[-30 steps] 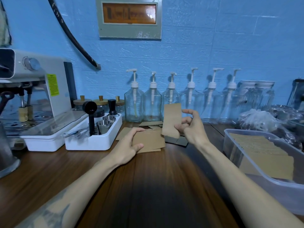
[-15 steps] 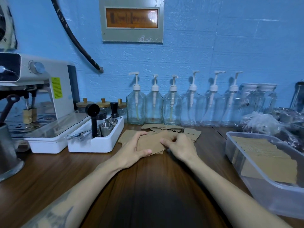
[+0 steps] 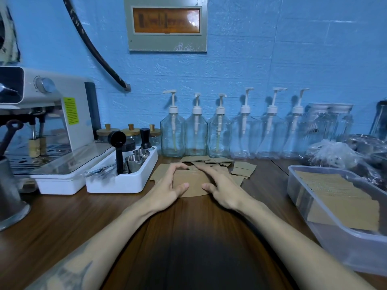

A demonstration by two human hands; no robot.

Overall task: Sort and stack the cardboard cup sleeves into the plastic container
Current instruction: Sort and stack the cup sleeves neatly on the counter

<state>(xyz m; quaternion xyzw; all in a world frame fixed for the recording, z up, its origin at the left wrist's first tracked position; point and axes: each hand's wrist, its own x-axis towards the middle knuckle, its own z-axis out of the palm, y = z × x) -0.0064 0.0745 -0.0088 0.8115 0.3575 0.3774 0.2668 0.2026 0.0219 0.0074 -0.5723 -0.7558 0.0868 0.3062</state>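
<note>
A small stack of brown cardboard cup sleeves lies flat on the wooden counter in the middle. My left hand grips its left side, fingers arched over the far edge and thumb at the near edge. My right hand rests on the stack's right side with fingers stretched fairly flat and thumb touching the near edge. More loose sleeves lie scattered behind and to the right. The clear plastic container stands at the right with a layer of sleeves stacked inside.
A white tray with coffee tools sits just left of the sleeves, and an espresso machine beyond it. Several glass pump bottles line the blue wall. Plastic bags lie behind the container. A metal jug stands far left.
My right hand held one sleeve upright a second ago; it has laid it down on the stack and now rests there. The left hand has stayed on the stack.
</note>
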